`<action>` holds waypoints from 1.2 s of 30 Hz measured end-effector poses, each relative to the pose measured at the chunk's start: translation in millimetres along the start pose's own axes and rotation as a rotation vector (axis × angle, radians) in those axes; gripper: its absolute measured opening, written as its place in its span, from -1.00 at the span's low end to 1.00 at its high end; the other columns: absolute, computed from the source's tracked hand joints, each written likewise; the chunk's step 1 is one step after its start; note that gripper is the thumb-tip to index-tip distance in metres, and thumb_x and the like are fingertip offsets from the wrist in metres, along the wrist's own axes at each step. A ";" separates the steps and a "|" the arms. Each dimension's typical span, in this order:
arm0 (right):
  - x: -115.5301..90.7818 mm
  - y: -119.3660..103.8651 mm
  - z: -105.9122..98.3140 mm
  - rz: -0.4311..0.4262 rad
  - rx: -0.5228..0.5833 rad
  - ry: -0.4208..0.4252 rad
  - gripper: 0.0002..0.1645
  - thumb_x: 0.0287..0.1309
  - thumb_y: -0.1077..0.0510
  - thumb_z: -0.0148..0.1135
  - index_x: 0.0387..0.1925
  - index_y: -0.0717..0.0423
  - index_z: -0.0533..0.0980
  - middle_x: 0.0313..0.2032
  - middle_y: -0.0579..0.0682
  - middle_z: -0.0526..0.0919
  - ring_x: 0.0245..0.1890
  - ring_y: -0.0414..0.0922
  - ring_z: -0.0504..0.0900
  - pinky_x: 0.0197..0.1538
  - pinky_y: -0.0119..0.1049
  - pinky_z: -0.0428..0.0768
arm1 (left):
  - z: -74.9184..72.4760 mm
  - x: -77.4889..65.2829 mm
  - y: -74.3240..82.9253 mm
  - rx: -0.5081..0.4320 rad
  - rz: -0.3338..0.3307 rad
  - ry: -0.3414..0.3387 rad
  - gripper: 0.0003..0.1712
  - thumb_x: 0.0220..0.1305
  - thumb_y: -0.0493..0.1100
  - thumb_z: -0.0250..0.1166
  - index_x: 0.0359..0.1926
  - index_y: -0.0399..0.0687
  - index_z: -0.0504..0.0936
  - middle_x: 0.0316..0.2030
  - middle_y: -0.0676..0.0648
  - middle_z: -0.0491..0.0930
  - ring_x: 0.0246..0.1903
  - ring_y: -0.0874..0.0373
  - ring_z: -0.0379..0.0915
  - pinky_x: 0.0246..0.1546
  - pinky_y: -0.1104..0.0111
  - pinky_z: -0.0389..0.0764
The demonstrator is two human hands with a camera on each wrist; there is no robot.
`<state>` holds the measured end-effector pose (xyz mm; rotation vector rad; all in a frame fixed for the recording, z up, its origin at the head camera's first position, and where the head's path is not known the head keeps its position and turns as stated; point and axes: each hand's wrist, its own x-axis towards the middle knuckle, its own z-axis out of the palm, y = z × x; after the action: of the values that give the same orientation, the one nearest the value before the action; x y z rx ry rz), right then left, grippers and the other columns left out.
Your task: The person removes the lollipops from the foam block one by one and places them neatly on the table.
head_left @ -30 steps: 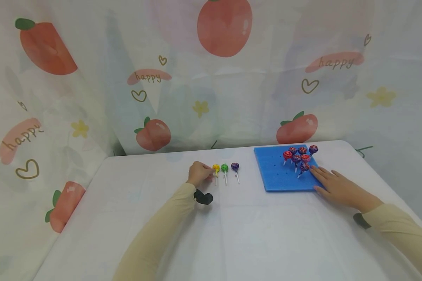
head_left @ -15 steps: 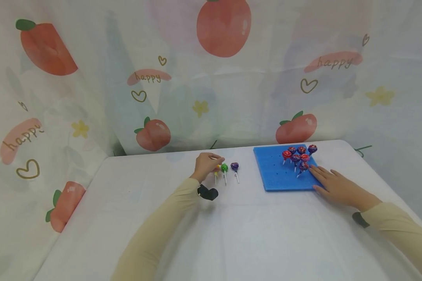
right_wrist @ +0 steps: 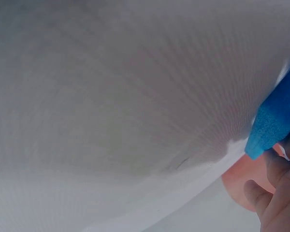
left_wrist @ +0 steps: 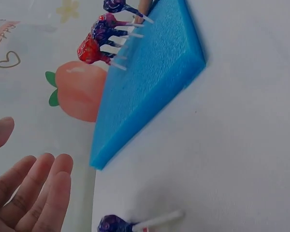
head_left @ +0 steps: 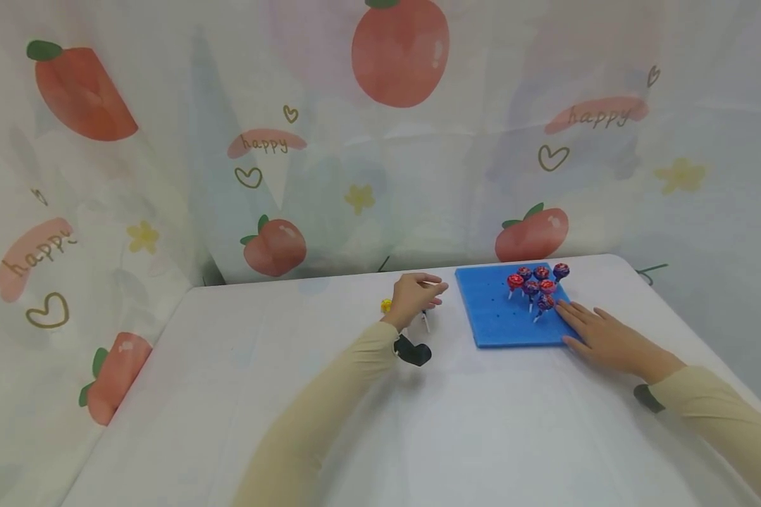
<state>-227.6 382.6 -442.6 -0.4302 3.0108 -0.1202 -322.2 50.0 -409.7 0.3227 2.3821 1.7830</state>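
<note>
My left hand (head_left: 416, 301) hovers over the table near the loose lollipops, thumb and fingers apart with nothing between them. Below it lies a purple lollipop (left_wrist: 113, 224), its white stick pointing away from the wall. A yellow lollipop (head_left: 385, 305) shows just left of the hand, its stick covered; the green one is hidden behind the hand. At the right, my right hand (head_left: 611, 340) rests with extended fingers against the edge of a blue foam board (head_left: 488, 324). Several red and purple lollipops (head_left: 531, 288) stand stick-down in that board.
Small holes dot the left part of the board. A white cloth covers the table (head_left: 380, 422). Behind it hangs a curtain (head_left: 330, 77) printed with fruit and hearts, close to the table's back edge.
My left hand has moved right, from beside the yellow lollipop, past the green one, to above the purple one. The lollipops it passed stay on the table. My right hand keeps its place.
</note>
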 end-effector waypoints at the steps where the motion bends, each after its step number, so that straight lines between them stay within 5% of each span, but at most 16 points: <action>1: -0.2 0.0 0.2 -0.003 0.002 0.002 -0.12 0.26 -0.18 0.03 0.34 0.38 0.10 0.33 0.44 0.11 0.33 0.39 0.05 0.31 0.36 -0.01 | 4.8 0.3 1.5 0.003 0.011 -0.012 -0.63 0.17 -0.07 0.33 -0.05 -0.18 0.64 -0.21 -0.22 0.70 -0.34 0.06 0.70 -0.32 0.42 0.67; 19: -1.2 -0.6 -1.6 -0.007 -0.016 0.002 -0.13 0.26 -0.18 0.03 0.35 0.34 0.11 0.34 0.42 0.12 0.33 0.37 0.07 0.30 0.36 0.01 | 91.7 5.8 9.4 0.100 0.240 -0.155 -0.69 0.22 -0.22 0.28 -0.01 -0.18 0.62 -0.16 -0.11 0.70 -0.18 0.21 0.64 -0.26 0.63 0.55; 28: -2.8 -3.9 -4.0 -0.008 -0.042 0.000 -0.15 0.27 -0.15 0.03 0.34 0.37 0.13 0.34 0.42 0.13 0.33 0.37 0.08 0.31 0.35 0.02 | 125.8 7.6 7.7 0.098 0.198 -0.170 -0.73 0.20 -0.22 0.29 -0.05 -0.06 0.65 -0.17 -0.01 0.71 -0.20 0.31 0.62 -0.21 0.62 0.57; 36: -2.7 -3.5 -4.6 -0.009 -0.069 0.006 -0.15 0.26 -0.16 0.04 0.33 0.38 0.14 0.33 0.42 0.15 0.32 0.36 0.11 0.30 0.35 0.05 | 140.4 5.9 9.0 0.077 0.156 -0.186 -0.73 0.25 -0.23 0.24 -0.02 -0.03 0.64 -0.14 0.00 0.71 -0.18 0.32 0.62 -0.21 0.62 0.56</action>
<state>-224.5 380.3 -437.5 -0.4508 3.0262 -0.0180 -292.7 184.1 -440.7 0.6704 2.3544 1.6424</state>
